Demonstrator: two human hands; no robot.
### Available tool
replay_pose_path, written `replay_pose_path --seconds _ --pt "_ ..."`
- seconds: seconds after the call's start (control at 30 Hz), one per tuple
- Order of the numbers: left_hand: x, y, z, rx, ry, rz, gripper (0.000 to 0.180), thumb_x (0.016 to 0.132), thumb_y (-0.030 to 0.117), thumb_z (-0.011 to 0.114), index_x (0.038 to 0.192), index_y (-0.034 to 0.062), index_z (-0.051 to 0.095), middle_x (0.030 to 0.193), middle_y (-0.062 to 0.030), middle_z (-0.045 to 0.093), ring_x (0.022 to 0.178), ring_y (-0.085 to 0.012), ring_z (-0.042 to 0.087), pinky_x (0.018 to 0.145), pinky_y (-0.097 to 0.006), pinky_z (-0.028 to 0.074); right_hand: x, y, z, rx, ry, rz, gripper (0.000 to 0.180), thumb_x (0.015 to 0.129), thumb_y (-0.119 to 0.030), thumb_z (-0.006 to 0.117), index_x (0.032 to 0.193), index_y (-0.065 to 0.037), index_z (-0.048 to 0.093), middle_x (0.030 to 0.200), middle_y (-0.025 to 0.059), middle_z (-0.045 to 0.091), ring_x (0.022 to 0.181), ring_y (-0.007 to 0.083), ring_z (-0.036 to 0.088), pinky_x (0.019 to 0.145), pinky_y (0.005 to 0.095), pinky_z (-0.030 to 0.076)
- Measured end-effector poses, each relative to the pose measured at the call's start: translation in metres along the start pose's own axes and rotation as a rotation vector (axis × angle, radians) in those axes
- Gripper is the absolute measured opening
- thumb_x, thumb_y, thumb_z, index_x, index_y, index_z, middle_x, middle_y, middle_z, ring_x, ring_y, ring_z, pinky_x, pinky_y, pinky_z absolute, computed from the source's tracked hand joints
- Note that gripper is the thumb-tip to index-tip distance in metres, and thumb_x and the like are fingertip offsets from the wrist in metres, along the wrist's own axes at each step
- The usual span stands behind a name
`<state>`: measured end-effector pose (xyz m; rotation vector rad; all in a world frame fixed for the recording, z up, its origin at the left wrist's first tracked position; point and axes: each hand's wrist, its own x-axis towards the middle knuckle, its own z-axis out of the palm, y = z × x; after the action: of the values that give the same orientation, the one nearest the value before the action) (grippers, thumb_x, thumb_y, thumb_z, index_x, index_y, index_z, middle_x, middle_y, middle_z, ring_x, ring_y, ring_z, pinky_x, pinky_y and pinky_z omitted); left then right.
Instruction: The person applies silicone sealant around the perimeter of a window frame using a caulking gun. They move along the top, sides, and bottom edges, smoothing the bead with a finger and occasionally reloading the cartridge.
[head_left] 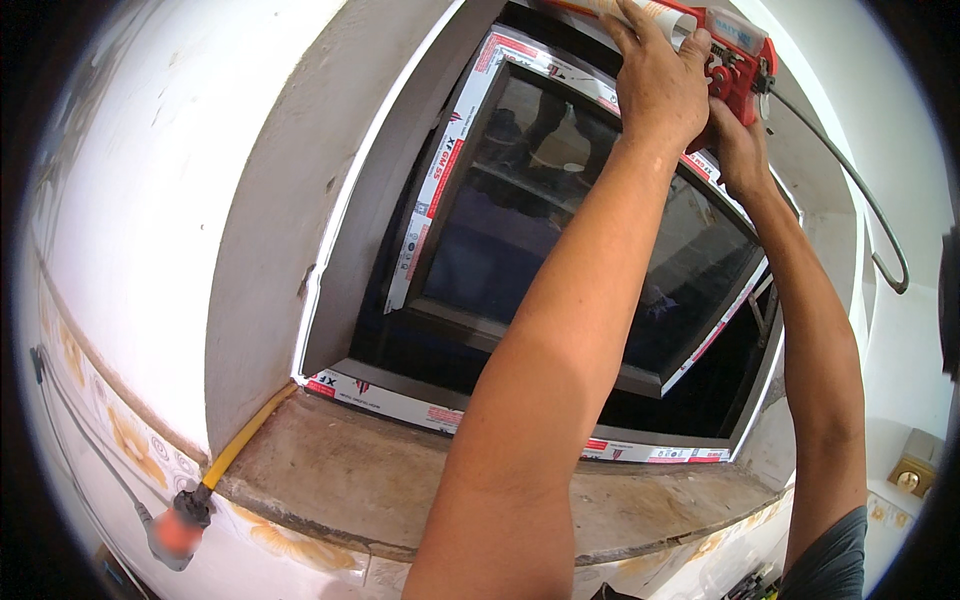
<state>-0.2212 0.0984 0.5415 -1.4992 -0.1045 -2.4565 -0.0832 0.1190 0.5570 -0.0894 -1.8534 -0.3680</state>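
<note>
Dark-framed window (pixel 480 240) behind; left hand (pixel 663 88) clasping white cartridge (pixel 668 16), right hand (pixel 741 152) gripping red caulking gun (pixel 738 68).

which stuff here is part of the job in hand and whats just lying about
Likely part of it:
red tool, in the right hand
white tube, under the left hand
window

Apparently just about:
yellow strip
grey cord

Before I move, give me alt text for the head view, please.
A person's left grip is on the white cartridge of a red caulking gun, and the right grip holds the gun from below, near the top of a dark-framed window. The window's glazed sash stands ajar, its frame edged with printed protective film, above a rough, stained sill.
</note>
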Motion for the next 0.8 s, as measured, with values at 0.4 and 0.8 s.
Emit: replay_pose_path --seconds 0.4,0.8 --pt "-0.005 0.000 0.006 0.017 -0.023 0.016 0.090 0.106 0.054 0.045 0.161 -0.0067 0.009 0.164 -0.0396 0.012 0.142 -0.0541 0.040 0.115 -0.048 0.042 -0.009 -0.007 -0.003 -0.023 0.041 -0.023 0.028 0.103 -0.028 0.056 0.099 -0.002 0.065 0.073 0.0040 0.061 0.064 0.0138 0.057 0.058 0.0310 0.045" --pt "-0.017 0.007 0.015 -0.010 -0.075 0.001 0.089 0.106 0.052 0.047 0.161 -0.0071 0.009 0.164 -0.0395 0.011 0.142 -0.0551 0.040 0.114 -0.049 0.044 -0.019 0.007 -0.025 -0.059 0.050 -0.008 0.028 0.103 -0.027 0.056 0.101 -0.001 0.064 0.072 0.0043 0.061 0.062 0.0133 0.058 0.057 0.0303 0.046"
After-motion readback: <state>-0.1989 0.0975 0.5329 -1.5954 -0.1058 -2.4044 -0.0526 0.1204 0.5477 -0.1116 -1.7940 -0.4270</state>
